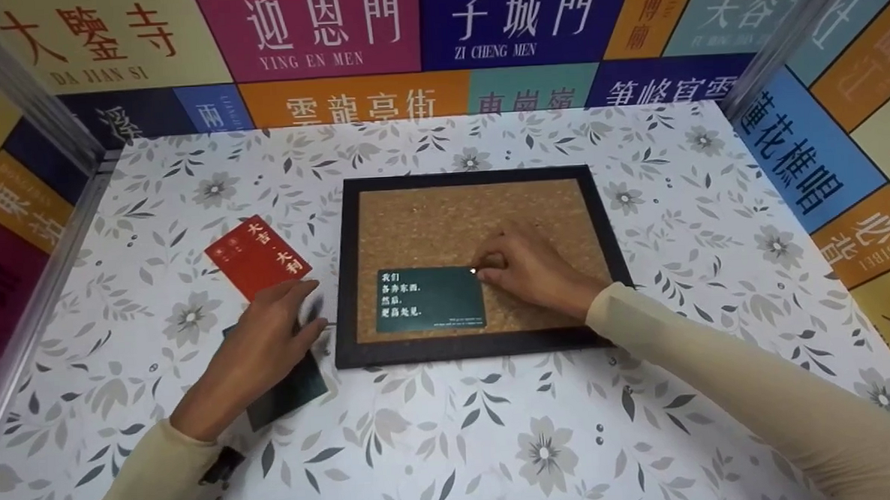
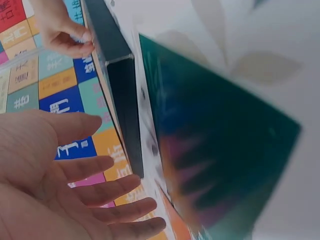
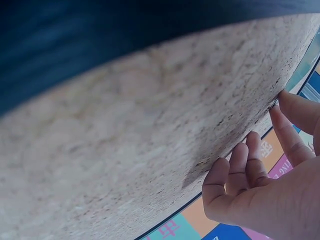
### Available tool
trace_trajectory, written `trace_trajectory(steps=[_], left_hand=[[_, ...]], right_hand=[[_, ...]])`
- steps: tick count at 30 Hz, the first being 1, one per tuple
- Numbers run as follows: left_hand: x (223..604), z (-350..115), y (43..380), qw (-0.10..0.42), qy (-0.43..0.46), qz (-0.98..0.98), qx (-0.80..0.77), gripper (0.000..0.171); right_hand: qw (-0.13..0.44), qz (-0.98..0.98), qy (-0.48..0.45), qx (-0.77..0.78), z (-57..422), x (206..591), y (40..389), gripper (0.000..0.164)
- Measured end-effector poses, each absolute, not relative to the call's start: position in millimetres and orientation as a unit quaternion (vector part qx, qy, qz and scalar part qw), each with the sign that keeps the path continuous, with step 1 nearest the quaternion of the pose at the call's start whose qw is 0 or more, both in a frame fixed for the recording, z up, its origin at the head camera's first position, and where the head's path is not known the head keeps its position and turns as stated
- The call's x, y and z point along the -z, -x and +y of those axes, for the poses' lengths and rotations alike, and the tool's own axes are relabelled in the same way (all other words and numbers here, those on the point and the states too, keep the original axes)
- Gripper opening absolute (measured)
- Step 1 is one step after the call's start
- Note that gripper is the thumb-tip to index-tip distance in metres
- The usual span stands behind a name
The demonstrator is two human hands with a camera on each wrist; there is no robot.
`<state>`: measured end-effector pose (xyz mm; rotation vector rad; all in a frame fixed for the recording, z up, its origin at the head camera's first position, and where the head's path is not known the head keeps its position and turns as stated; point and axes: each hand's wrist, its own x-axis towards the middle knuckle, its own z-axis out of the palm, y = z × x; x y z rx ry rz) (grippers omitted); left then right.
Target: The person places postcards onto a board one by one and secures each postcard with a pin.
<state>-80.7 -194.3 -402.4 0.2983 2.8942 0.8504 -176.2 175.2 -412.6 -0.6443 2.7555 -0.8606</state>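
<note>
A dark green card point(image 1: 430, 299) with white Chinese text lies on the lower left of a black-framed cork board point(image 1: 548, 193). At its top right corner, the thumb and forefinger of my right hand point(image 1: 524, 265) pinch a tiny shiny pin point(image 1: 473, 270), mostly hidden by the fingertips. The right wrist view has the right hand point(image 3: 265, 175) low against the cork, its other fingers bent. My left hand point(image 1: 258, 356), fingers spread and palm bare in its wrist view, hovers over a second dark green card point(image 1: 290, 392) left of the board. A red card point(image 1: 254, 254) lies just beyond its fingers.
The board rests on a white tabletop point(image 1: 453, 430) with grey flowers and leaves. Colourful panels with Chinese lettering point(image 1: 323, 30) stand along the back and both sides. A small dark object point(image 1: 221, 466) shows beside the left cuff.
</note>
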Motion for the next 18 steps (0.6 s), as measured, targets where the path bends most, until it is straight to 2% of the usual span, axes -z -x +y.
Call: trace_trajectory(steps=[8,18], left_hand=[[398.9,-218.0,73.0,0.083,-0.070,0.953,-0.282,0.069],[405.7,-235.4,65.9,0.055,-0.105,0.953,-0.280,0.075]], right_hand=[[0.084,0.924,0.226,0.296,175.6,413.0,177.5,0.012],[0.082,0.922,0.231,0.298,175.7,414.4,178.4,0.011]])
